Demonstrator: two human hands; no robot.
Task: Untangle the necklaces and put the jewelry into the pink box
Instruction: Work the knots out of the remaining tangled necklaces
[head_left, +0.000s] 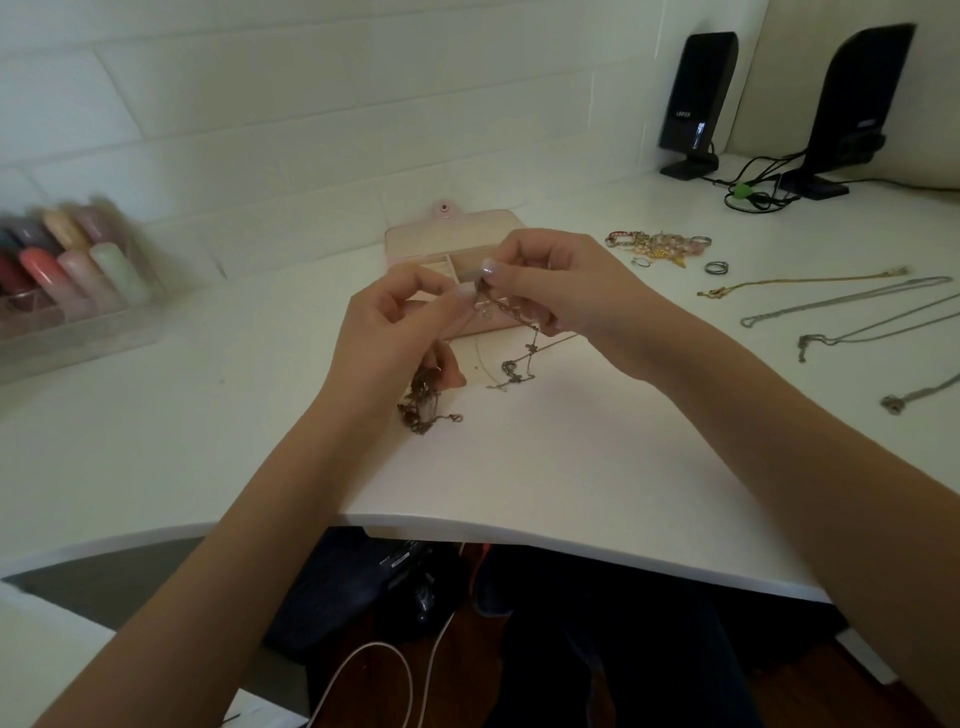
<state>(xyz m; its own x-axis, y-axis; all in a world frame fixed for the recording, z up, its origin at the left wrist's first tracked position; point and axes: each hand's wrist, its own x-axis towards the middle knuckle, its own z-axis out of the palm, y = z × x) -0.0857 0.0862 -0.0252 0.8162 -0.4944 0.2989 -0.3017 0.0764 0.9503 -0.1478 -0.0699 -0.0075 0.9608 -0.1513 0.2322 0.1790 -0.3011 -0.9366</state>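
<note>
Above the white counter (519, 467), just in front of the open pink box (415, 244), the left hand (395, 327) and right hand (561, 291) both pinch the knotted thin metal chains (511, 358), so untangling is apparently underway, and next calls for gently teasing one strand loose.

Single head-worn wide-angle view, looking forward and down, close over the white desk (545, 467), wall behind
</note>
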